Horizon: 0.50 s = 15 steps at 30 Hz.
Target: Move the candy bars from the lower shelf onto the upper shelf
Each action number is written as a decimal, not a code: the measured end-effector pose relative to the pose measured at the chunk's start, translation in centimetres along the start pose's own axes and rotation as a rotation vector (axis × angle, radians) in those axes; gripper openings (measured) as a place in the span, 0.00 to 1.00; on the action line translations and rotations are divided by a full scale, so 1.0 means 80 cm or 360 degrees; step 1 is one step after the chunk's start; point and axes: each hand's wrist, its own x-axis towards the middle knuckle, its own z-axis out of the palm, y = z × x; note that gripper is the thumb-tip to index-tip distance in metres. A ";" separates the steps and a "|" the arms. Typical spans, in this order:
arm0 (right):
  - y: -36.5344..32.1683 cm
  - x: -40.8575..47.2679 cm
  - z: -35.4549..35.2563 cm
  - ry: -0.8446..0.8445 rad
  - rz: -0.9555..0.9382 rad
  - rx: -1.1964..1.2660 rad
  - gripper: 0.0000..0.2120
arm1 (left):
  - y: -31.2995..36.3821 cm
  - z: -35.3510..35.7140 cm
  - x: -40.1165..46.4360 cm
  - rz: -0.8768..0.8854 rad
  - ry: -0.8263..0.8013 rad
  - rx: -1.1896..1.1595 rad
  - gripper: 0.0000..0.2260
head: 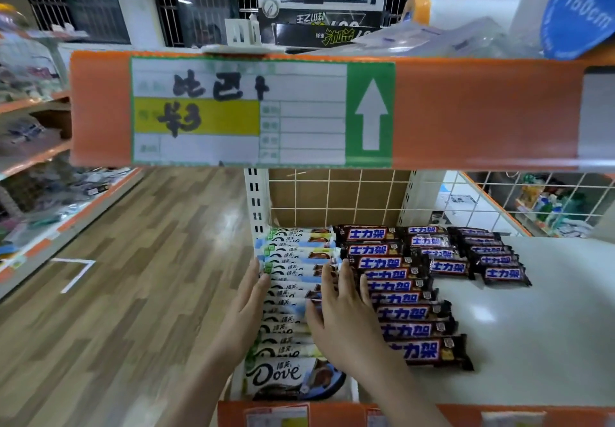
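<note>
On the lower white shelf (pixel 532 326), both hands flank the long row of white-wrapped Dove candy bars (pixel 293 280): left hand (pixel 246 306) flat-fingered against its left edge, right hand (pixel 342 313) spread loosely over its right side, neither grip holding anything. Right of that row lie brown-wrapped bars (pixel 409 313); above it, the orange-edged upper shelf (pixel 466 113).

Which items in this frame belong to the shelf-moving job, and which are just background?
Job: white Dove bars, dark Snickers bars, lower shelf, upper shelf, left hand, right hand.

Background: price label, boxes on top, side racks.
</note>
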 end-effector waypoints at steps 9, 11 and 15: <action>0.002 0.003 0.004 0.0021 -0.0025 -0.0048 0.48 | -0.012 -0.005 0.005 0.0130 -0.0082 0.0343 0.32; 0.001 0.003 0.006 0.0033 -0.0022 -0.0058 0.49 | -0.011 -0.004 0.004 0.0155 -0.0091 0.0416 0.32; 0.006 0.003 0.000 0.0029 0.0003 -0.0071 0.42 | -0.008 -0.008 0.006 0.0157 -0.0152 0.0505 0.34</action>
